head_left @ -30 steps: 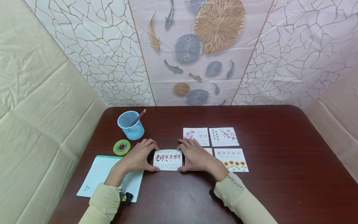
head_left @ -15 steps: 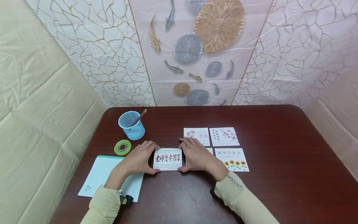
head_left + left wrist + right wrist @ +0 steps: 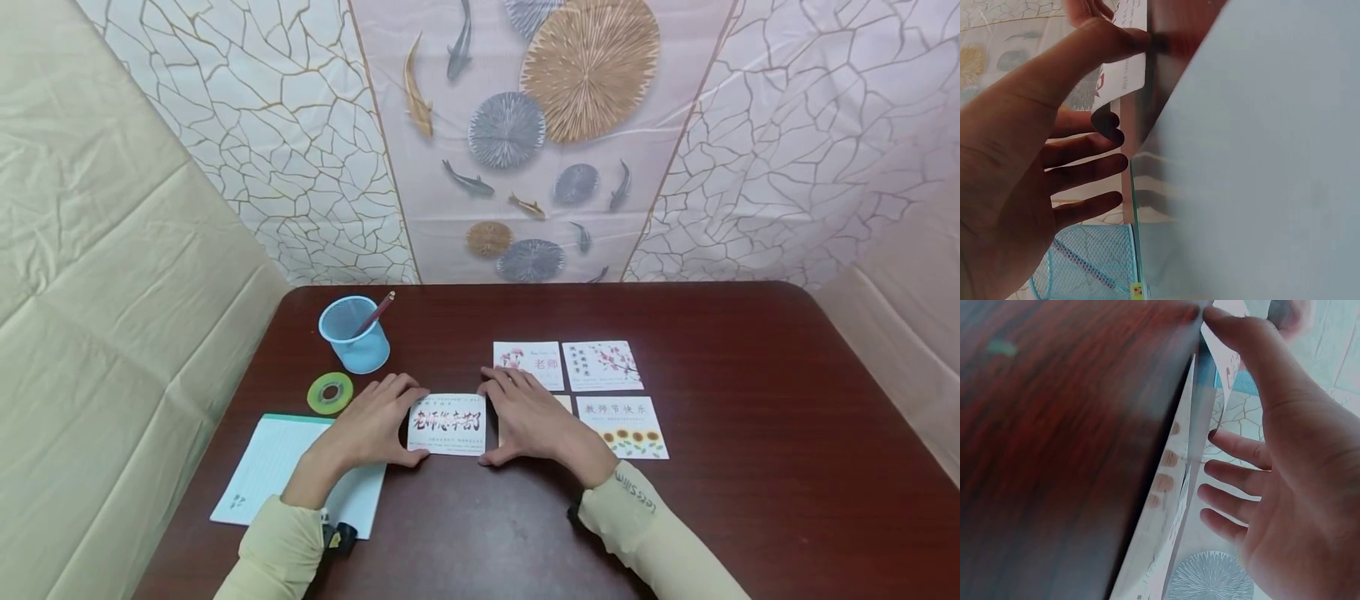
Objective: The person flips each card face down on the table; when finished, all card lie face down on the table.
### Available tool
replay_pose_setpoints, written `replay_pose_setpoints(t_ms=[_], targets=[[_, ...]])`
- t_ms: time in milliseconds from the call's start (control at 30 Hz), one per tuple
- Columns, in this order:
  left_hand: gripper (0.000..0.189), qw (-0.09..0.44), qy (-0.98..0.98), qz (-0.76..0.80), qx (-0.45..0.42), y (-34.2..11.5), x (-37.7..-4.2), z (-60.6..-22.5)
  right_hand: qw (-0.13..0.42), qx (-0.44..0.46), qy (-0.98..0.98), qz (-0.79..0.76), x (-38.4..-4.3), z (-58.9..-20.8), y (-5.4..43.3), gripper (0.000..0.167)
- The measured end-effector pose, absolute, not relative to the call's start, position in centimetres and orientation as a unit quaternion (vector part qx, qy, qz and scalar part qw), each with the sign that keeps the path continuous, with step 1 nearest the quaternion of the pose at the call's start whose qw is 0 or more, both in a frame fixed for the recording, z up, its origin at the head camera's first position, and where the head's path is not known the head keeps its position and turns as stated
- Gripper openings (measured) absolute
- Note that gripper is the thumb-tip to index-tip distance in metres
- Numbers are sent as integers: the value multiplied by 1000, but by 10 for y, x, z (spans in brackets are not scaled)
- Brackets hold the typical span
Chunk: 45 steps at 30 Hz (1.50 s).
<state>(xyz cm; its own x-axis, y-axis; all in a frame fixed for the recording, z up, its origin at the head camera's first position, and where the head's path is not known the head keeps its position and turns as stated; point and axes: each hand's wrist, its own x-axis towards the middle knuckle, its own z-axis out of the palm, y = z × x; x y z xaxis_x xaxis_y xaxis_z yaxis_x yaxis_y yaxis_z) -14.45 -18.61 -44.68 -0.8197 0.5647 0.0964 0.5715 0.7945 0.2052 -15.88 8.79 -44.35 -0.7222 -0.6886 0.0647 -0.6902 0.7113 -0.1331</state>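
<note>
A white greeting card [image 3: 447, 425] with dark red brush lettering sits just above or on the table between both hands; the head view does not settle which. My left hand [image 3: 375, 419] holds its left edge, thumb at the near corner and forefinger at the far one. At the right edge, the thumb and forefinger of my right hand [image 3: 536, 421] span the card the same way. In the left wrist view, the card [image 3: 1125, 69] curls at the fingertip; the other fingers are spread. The right wrist view shows the card [image 3: 1221, 347] edge-on and bowed.
Several cards, such as a sunflower card [image 3: 621, 427] and a blossom card [image 3: 602, 365], lie behind and beside the right hand, one mostly covered. Leftward are a lined notepad [image 3: 262, 471], a green tape roll [image 3: 317, 402] and a blue mesh pen cup [image 3: 363, 350] holding a pen.
The card's face has flexed and changed tilt, and it has shifted slightly left and away from me. Both hands keep nearly the same places at its edges.
</note>
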Motion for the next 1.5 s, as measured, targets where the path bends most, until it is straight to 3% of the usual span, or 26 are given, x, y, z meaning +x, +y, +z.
replay_pose_setpoints(t_ms=[267,500,767,933,1500], targets=[[84,1,-950,-136,-282,-189,-142,-447,22,381,-921,81,-161,-443,90,82],[82,2,-951,-132,-279,-190,-141,-446,-2,388,-917,90,-160,-442,91,87],[96,17,-941,-136,-308,-182,-143,-446,32,393,-913,105,-160,-442,90,84],[92,36,-927,-138,-346,-166,-149,-444,57,402,-904,136,-160,-440,86,81],[92,27,-923,-194,-332,-155,-153,-429,53,387,-901,190,-157,-438,87,92]])
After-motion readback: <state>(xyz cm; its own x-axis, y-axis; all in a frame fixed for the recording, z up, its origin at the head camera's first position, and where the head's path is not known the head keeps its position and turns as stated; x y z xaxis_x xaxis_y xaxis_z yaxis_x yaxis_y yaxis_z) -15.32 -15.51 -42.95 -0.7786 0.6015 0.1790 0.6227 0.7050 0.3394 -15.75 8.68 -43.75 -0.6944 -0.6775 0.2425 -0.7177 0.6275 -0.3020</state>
